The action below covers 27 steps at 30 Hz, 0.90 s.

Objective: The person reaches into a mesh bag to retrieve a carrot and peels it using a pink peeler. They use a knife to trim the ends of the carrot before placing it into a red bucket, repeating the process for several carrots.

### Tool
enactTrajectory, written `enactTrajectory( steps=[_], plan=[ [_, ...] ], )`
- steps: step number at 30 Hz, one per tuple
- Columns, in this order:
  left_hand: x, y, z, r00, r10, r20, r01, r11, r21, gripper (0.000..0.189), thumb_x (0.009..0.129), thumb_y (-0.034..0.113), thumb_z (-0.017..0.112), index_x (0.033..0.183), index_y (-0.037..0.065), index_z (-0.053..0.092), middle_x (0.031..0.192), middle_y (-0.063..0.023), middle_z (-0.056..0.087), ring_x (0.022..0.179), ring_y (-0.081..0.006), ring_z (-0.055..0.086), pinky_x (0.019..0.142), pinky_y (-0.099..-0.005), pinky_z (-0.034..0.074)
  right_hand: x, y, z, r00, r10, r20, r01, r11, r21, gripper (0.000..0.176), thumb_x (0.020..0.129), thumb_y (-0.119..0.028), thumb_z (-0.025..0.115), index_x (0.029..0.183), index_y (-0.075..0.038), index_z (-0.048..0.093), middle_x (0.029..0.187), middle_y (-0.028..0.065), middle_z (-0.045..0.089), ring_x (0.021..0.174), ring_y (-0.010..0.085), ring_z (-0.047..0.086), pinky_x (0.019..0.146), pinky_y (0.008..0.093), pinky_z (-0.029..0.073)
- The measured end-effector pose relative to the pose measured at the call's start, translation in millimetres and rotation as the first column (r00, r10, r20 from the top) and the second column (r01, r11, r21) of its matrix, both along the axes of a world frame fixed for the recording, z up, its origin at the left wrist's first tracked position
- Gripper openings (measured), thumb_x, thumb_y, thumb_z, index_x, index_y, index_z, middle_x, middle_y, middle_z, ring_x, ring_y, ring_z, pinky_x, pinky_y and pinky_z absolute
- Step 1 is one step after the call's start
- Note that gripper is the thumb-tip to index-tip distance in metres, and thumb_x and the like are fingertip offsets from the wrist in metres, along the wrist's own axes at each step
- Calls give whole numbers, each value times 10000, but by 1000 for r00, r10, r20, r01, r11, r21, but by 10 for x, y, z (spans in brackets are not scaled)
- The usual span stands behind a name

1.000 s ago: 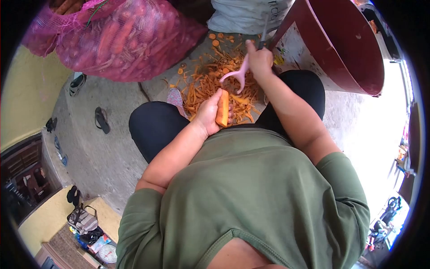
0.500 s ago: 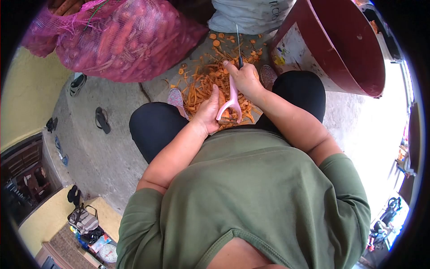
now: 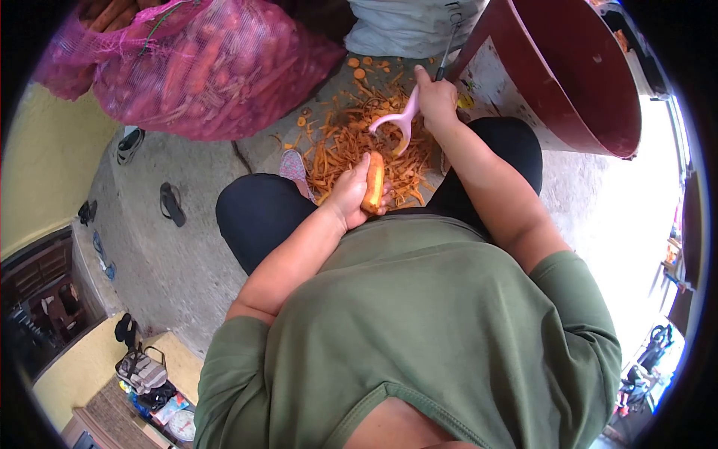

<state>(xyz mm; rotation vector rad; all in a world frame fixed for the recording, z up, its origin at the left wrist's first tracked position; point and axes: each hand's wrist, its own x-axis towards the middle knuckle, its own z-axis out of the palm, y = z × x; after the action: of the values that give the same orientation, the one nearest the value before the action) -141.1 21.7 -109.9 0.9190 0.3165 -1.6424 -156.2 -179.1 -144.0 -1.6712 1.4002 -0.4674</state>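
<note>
My left hand (image 3: 354, 193) is wrapped round a carrot (image 3: 374, 183), whose visible side is bright orange and looks peeled. Up and to the right, my right hand (image 3: 437, 99) grips a pink Y-shaped peeler (image 3: 404, 120) together with a knife (image 3: 446, 58), whose blade points away from me. The peeler's forked head is apart from the carrot. Beneath both hands, a heap of carrot peelings (image 3: 336, 153) covers the ground, with several cut carrot ends (image 3: 360, 74) at its far side.
A pink mesh sack full of carrots (image 3: 217, 71) lies at the far left. Beyond the peelings stands a white sack (image 3: 407, 30). A large dark red tub (image 3: 516, 67) leans at the right. A loose sandal (image 3: 171, 203) is on the concrete floor at left.
My right hand has moved away from me and to the right, lifting the peeler off the carrot. The carrot in my left hand is now plainly visible and more upright.
</note>
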Motion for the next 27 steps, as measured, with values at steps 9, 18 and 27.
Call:
enactTrajectory(
  steps=[9,18,27],
  plan=[
    [13,0,28,994,-85,69,90,994,-68,398,844,465,321,815,90,452,625,-32,424,498,-120,418,409,-228,348,12,-44,33,1000,14,-17,-14,1000,-5,465,692,-383,608,602,69,547,565,137,529,550,221,515,577,338,417],
    [5,37,7,997,-28,67,31,998,-47,341,850,418,354,871,89,445,681,-53,463,532,-144,447,456,-253,376,-37,-220,-177,998,-41,51,37,996,77,467,699,-385,598,665,78,537,631,122,529,589,183,504,554,323,403],
    [26,19,-89,992,69,-110,-83,989,-125,236,851,354,393,914,131,437,752,-59,476,582,-169,469,482,-273,371,-73,380,404,970,234,-68,-227,969,102,446,697,-435,573,670,10,588,619,185,575,647,299,582,639,349,435]
  ],
)
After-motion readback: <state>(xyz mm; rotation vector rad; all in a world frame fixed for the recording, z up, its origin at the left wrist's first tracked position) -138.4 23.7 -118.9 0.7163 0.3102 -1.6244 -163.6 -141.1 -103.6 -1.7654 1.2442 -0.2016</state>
